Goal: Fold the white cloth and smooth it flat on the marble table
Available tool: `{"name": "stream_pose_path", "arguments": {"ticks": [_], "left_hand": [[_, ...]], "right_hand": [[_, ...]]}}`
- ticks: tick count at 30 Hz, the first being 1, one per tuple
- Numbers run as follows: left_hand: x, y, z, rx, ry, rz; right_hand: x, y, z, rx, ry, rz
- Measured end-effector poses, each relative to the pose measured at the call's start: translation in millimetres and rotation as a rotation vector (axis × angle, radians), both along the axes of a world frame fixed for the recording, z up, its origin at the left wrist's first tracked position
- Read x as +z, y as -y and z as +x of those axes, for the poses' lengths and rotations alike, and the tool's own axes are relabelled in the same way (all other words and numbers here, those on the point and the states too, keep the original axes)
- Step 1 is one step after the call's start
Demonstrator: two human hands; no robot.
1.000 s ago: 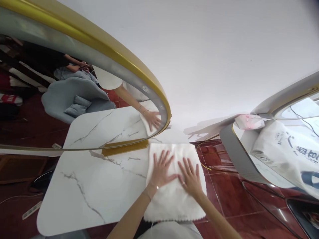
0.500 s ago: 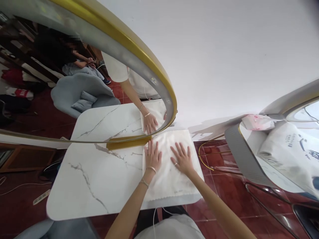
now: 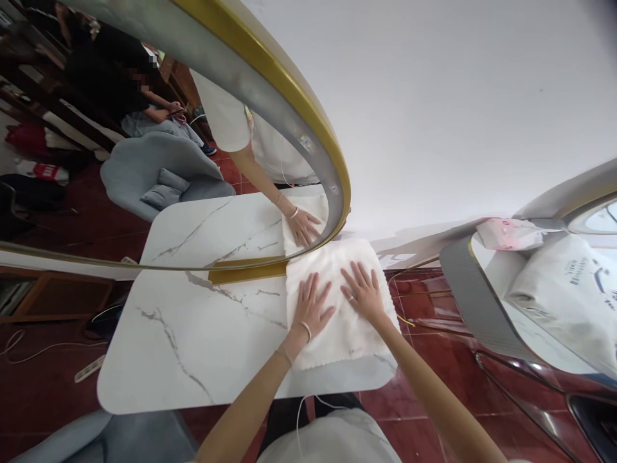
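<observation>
A white cloth (image 3: 332, 344), like a small towel with a scalloped edge, lies spread on the right end of the marble-patterned table (image 3: 193, 341). My left hand (image 3: 311, 305) rests flat on its left half with the fingers spread. On the right half lies my right hand (image 3: 364, 292), also flat with fingers apart and a ring on one of them. Neither hand grips anything. The cloth's far edge reaches the wall side, and its right edge hangs near the table's side.
A large gold-framed mirror (image 3: 318, 103) leans over the table's back, reflecting a seated person (image 3: 116, 96) and a grey chair (image 3: 164, 173). To the right stands another table with a tissue pack (image 3: 511, 233) and a white printed bag (image 3: 569, 276). A power strip (image 3: 90, 369) lies on the floor.
The cloth has shifted away from me and slightly right under my hands. A wider strip of table shows along its near edge. Both hands stay flat on it.
</observation>
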State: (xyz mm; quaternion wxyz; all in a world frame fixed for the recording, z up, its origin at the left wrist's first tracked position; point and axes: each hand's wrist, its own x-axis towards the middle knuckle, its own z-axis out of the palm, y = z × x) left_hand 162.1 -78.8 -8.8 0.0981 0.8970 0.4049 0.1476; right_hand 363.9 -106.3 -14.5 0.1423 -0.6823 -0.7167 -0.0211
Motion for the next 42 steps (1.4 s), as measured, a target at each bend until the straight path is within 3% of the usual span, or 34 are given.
{"name": "stream_pose_path", "arguments": {"ticks": [4,7,9,12,16,18,22,24,28,33,38,42], "left_hand": [[1.2,74.7,-32.7,-0.035,-0.027,0.038],[9.0,118.9,-54.4,-0.106,-0.096,-0.016],[14.6,135.6,-63.4,-0.146,-0.115,-0.047],[17.3,142.5,-67.9,-0.154,-0.089,-0.046],[11.4,119.6,-60.4,-0.068,-0.013,-0.068],[8.5,91.4,-52.4,0.143,0.068,-0.071],[7.0,14.0,-34.7,0.744,0.245,-0.136],[8.1,-18.4,-28.6,0.834,0.356,-0.213],[12.1,-41.8,-25.1,0.732,0.481,-0.262],[10.7,-23.7,-20.8,0.763,0.575,-0.115],[-4.4,-15.9,-9.9,0.456,0.307,0.014],[-13.1,-19.2,-17.8,0.418,0.144,0.027]], "right_hand": [[-1.8,85.2,-15.0,0.020,-0.078,0.097],[0.9,144.2,-34.8,-0.005,-0.067,0.006],[3.6,168.2,-47.5,-0.034,-0.033,-0.059],[5.3,175.7,-59.9,-0.089,0.003,-0.088],[3.0,151.6,-62.6,-0.124,0.017,-0.083],[1.8,136.1,-61.2,-0.114,0.020,-0.079],[-0.2,109.2,-58.0,-0.085,0.019,-0.067],[-1.2,99.7,-56.8,-0.080,0.014,-0.054],[-2.2,92.3,-56.4,-0.087,-0.008,-0.031],[-0.6,93.7,-62.0,-0.069,-0.028,-0.031],[-0.9,69.6,-60.6,-0.010,-0.109,0.022],[-4.7,25.4,-58.2,-0.129,-0.240,0.140]]}}
